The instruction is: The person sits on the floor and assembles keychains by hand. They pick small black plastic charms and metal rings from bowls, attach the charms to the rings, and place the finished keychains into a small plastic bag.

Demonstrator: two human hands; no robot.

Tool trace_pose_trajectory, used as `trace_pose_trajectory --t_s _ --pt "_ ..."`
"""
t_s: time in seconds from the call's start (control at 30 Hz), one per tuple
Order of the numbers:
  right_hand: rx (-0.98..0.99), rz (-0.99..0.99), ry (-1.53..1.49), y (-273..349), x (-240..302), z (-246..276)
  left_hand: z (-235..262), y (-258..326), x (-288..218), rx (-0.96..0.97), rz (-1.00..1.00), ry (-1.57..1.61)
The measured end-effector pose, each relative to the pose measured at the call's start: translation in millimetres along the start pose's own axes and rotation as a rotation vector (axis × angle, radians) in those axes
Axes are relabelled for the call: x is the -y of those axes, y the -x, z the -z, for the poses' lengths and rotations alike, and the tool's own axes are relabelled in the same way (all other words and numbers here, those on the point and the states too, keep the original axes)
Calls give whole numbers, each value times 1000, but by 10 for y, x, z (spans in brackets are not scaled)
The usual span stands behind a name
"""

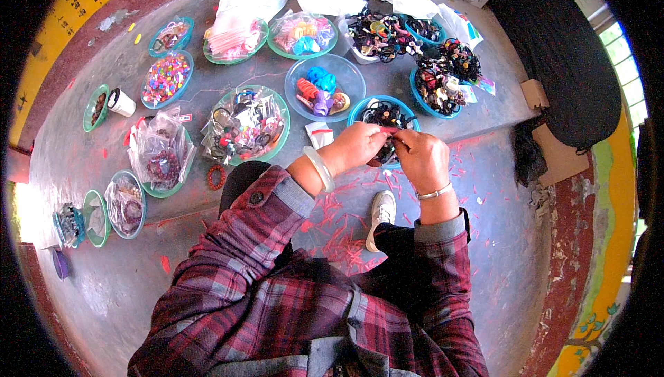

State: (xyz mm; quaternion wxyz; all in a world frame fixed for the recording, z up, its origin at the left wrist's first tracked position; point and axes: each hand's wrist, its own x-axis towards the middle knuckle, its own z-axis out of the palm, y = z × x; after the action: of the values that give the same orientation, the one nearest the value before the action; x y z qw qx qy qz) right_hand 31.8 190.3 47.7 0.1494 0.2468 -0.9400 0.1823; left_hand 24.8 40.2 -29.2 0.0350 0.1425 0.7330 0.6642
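Both hands meet over a blue bowl [353, 115] of black hair ties [387, 112]. My left hand [354, 147] is closed in a pinch at a small red strip [389, 130]. My right hand [423, 160] also has its fingers pressed together, at the strip's other side. What else the fingertips hold is too small to tell. A pale bangle [319, 169] circles my left wrist, and a silver bracelet [435, 191] my right. Beside my left hand lies a small white packet [319, 135] with a red edge. My hands hide part of the bowl.
Around the work stand a clear bowl [292, 100] with coloured hair coils, a green bowl [284, 131] of bagged hair ties, a bowl of colourful beads [166, 76] and a white cup [122, 102]. Red scraps [339, 242] litter the floor near my shoe [382, 214]. A black cushion [553, 52] lies right.
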Motion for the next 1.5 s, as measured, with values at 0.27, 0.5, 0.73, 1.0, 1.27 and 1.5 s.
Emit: trace_pose_trajectory --t_s 0.27,0.5,0.73,1.0,1.27,1.5 --pt "305 46 31 63 -202 -120 11 23 -74 95 -102 -220" --pt "392 -250 -447 2 -169 194 92 19 -43 152 263 213" --pt "397 -158 -459 25 -158 106 81 51 -227 179 204 322" --pt "536 -118 -249 10 -200 40 86 46 -245 227 243 309" --pt "-18 -339 -433 -48 -16 26 140 66 -429 67 324 648" --pt "81 -498 -809 -44 -147 -102 165 61 -529 78 265 683"
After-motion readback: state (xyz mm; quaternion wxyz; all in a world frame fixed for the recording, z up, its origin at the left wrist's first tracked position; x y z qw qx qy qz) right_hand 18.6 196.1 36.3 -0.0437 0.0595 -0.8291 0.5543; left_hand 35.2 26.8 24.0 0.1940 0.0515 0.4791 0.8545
